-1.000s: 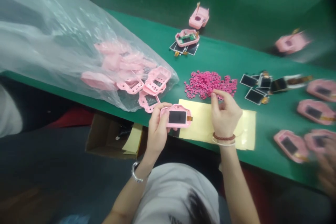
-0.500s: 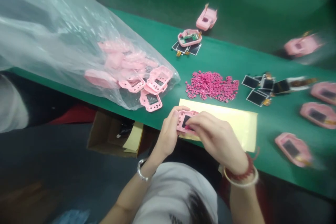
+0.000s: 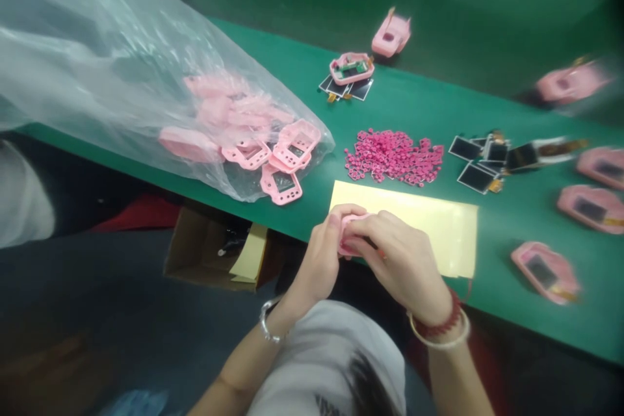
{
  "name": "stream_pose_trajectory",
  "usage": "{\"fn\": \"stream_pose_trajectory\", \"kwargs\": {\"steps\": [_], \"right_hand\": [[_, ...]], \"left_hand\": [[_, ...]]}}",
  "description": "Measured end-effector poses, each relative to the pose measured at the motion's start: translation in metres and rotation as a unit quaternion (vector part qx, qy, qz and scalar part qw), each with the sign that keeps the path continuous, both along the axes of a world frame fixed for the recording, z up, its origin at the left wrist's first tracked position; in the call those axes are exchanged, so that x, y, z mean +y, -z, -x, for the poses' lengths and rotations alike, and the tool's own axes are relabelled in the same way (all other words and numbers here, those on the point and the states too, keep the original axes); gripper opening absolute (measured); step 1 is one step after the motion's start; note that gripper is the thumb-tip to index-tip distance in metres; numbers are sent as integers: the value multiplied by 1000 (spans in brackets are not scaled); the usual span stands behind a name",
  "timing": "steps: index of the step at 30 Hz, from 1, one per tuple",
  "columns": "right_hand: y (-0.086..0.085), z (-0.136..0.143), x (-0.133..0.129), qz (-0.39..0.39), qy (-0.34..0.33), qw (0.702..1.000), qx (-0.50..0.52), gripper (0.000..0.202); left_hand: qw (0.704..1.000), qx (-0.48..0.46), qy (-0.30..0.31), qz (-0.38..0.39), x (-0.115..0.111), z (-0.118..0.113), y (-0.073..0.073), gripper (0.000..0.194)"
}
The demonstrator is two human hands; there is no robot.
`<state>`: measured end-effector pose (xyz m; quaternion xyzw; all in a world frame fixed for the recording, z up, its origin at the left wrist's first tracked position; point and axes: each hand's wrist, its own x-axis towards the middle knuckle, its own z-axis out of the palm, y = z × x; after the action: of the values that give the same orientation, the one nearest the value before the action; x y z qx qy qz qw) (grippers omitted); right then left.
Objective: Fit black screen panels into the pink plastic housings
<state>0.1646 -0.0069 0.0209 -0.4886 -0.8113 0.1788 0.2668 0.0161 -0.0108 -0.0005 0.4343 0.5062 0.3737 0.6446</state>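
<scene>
My left hand (image 3: 322,260) holds a pink plastic casing (image 3: 349,234) at the near edge of the green table (image 3: 419,104). My right hand (image 3: 400,263) lies over the casing and covers most of it, fingers pressing on its face. Just beyond the hands lies a pale yellow sheet (image 3: 429,221). Behind that sheet spreads a heap of small pink rings (image 3: 394,157).
A big clear plastic bag (image 3: 121,71) with several pink casings (image 3: 283,156) fills the left. Small black screens (image 3: 482,159) lie right of the heap. More pink casings (image 3: 543,270) sit at the right and back. A cardboard box (image 3: 214,250) stands under the table edge.
My right hand left the pink ring heap and came back onto the casing. Both hands then drew the casing nearer to the table's edge, now mostly hidden.
</scene>
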Motion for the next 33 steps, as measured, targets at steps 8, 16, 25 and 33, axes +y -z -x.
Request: {"fn": "stream_pose_trajectory", "kwargs": {"steps": [8,16,25,33], "right_hand": [[0,7,-2,-83,101,986,-103,15],[10,6,-12,-71,190,979,-32,23],[54,41,-36,-6,144,989,10,29],[42,31,-39,60,139,952,265,6]], "left_hand": [[1000,-25,6,1,0,-1,-10,54],[1000,21,19,7,-3,4,-14,32],[988,77,-66,-113,50,21,36,33],[990,94,0,-104,56,13,37,28]]}}
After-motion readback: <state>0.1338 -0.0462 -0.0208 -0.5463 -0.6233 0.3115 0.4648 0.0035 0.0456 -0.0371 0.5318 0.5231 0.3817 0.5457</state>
